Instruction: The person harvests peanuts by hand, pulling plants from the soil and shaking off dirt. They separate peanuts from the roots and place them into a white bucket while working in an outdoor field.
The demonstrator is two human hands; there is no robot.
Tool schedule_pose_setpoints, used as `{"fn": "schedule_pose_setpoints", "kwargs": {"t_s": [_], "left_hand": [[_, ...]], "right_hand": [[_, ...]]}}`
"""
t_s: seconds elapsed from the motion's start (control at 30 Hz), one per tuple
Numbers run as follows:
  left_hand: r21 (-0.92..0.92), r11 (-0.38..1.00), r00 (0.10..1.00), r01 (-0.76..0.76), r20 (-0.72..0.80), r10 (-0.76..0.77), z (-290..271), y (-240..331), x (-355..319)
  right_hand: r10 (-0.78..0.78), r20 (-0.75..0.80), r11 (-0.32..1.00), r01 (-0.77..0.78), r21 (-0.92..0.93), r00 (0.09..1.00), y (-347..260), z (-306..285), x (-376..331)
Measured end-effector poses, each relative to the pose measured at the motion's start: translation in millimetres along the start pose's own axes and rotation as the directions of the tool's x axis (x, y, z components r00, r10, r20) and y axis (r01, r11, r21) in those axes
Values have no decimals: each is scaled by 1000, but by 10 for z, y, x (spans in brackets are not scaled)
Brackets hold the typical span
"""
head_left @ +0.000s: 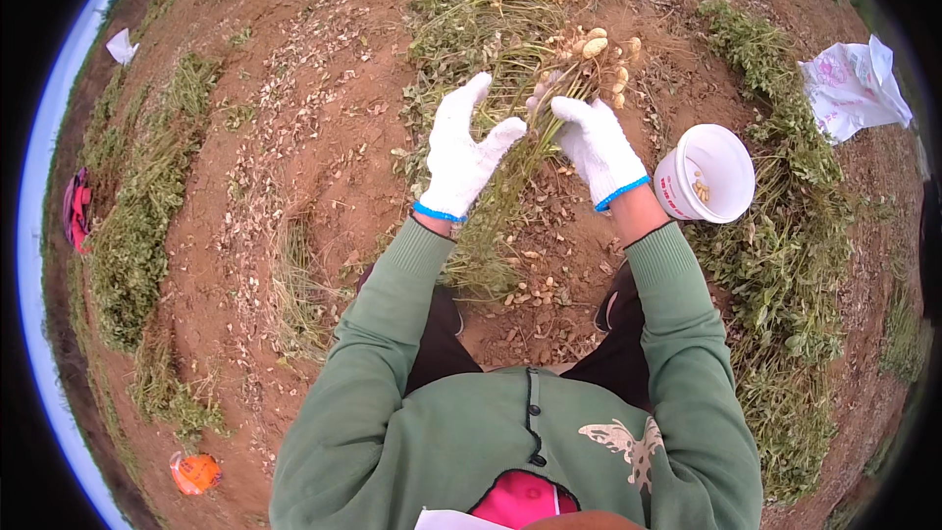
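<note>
- The right hand, in a white glove with a blue cuff band, is closed round the stems of one peanut plant, holding it up with its cluster of pale pods at the top.
- The left hand, gloved the same, is spread open with fingers apart, its thumb close to the plant's stems; whether it touches them is hard to tell.
- The pods overlap too much to count.
- One white bucket with red print on its side stands on the soil just right of the right hand, a few pods showing inside.
- One white plastic bag with pink print lies farther right.
- A small white scrap lies far left, an orange object at lower left.
- A red-pink item at the left rim is cut off and unclear.
</note>
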State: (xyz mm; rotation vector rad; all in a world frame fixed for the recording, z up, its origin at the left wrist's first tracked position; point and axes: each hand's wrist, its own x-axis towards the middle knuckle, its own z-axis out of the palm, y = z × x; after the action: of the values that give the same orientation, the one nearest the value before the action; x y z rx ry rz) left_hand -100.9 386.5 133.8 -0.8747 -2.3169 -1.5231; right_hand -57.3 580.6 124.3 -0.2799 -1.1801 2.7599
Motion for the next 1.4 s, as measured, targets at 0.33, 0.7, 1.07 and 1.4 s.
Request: {"fn": "schedule_pose_setpoints", "kwargs": {"t_s": [0.33,0.7,1.07,1.4], "left_hand": [[208,914,922,-349,-100,375,-300,-484,627],[-338,860,911,383,292,-292,-337,-381,454],[-211,961,944,179,310,-108,-32,-214,320],[69,950,777,304,559,-289,143,-143,256]], "right_hand": [[128,204,963,-73,-258,971,-53,131,16],[86,91,989,-74,-130,992,-167,90,5],[93,-40,987,-98,-130,995,-190,14,-8],[69,-60,974,-81,-212,996,47,5,-45]]}}
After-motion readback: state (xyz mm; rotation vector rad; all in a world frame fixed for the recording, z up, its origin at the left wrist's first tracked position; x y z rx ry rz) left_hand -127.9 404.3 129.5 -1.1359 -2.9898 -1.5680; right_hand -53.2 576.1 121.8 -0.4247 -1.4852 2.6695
